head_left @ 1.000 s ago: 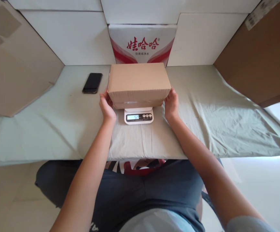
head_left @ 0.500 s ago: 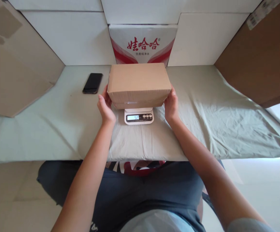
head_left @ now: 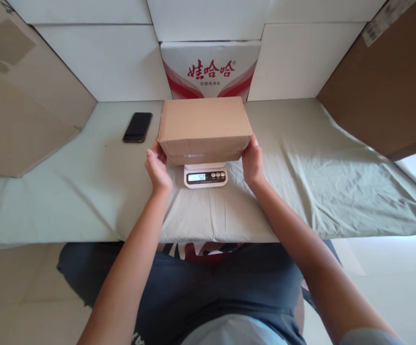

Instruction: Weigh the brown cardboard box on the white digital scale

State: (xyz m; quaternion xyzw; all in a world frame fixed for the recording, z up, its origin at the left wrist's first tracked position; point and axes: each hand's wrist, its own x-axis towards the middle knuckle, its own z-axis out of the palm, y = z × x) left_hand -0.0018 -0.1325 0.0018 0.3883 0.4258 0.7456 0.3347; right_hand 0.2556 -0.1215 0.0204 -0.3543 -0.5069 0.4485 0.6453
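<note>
Box: the cardboard box (head_left: 205, 125) sits on the scale (head_left: 205, 175), overhanging it, so the readout stays visible.
Left hand (head_left: 158, 167): open, cupped beside the box's left end.
Right hand (head_left: 253, 160): open, flat against its right end, steadying.
Phone (head_left: 137, 127): left of the box, on the desk (head_left: 85, 191).

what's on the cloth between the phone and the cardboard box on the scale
Nothing lies there: the head view shows only bare green cloth between the phone and the cardboard box.
</note>
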